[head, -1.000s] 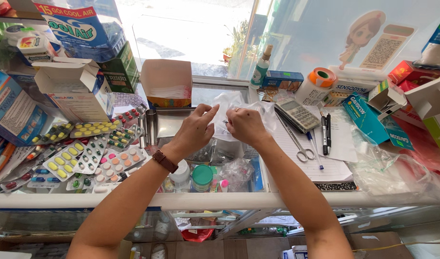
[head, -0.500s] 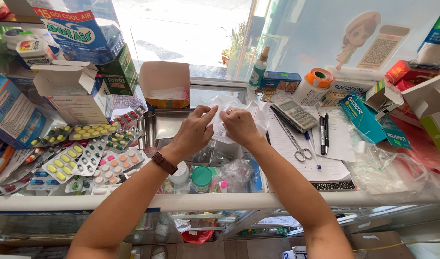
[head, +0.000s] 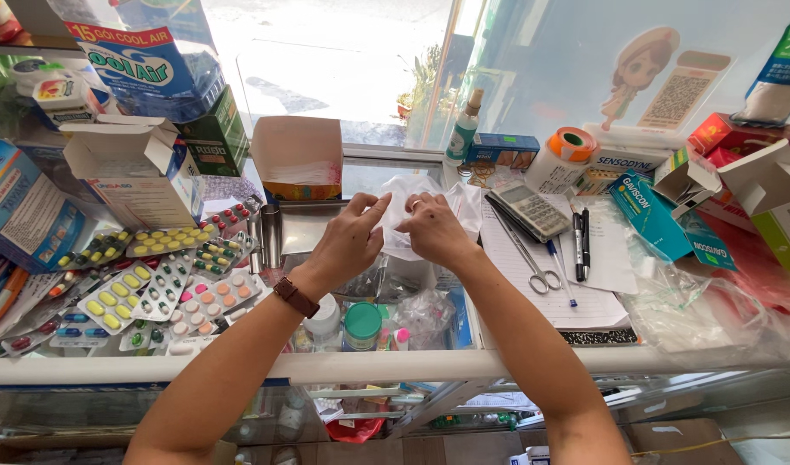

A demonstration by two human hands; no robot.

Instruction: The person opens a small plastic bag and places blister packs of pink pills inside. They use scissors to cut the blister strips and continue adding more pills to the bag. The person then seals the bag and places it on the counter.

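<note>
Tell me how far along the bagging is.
Done: blister packs laid out on the counter. In hand: left hand and right hand both pinch a small clear bag; its contents can't be made out. Left: scissors and pens lie untouched.

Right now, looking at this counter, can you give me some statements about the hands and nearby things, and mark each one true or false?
1. Both hands hold a small clear plastic bag. True.
2. The left hand wears a brown wrist strap. True.
3. The scissors are in the right hand. False: they lie on the paper sheet, right of that hand.
4. The calculator lies among the blister packs. False: it lies right of the hands; the packs are left.
5. A green-capped bottle stands below the hands. True.
</note>
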